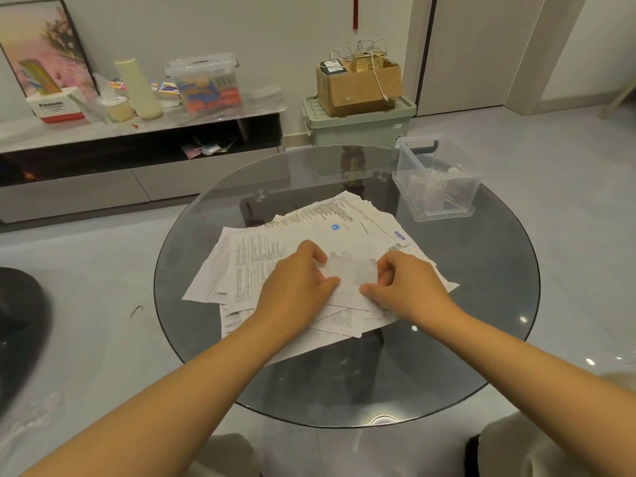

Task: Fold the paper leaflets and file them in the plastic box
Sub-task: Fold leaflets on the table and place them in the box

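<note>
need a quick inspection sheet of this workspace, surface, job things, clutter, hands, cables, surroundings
surface: round glass table, floor visible through it
job's things: loose pile of printed leaflets spread at the middle; small folded leaflet on top; clear plastic box at the far right edge, open, some folded papers inside
clutter: nothing seen on the table beyond the papers
grippers: left hand and right hand each pinch a side of the folded leaflet
cables: white cables spilling from a cardboard box behind
surroundings: green bin under that box; low cabinet with containers at left
</note>
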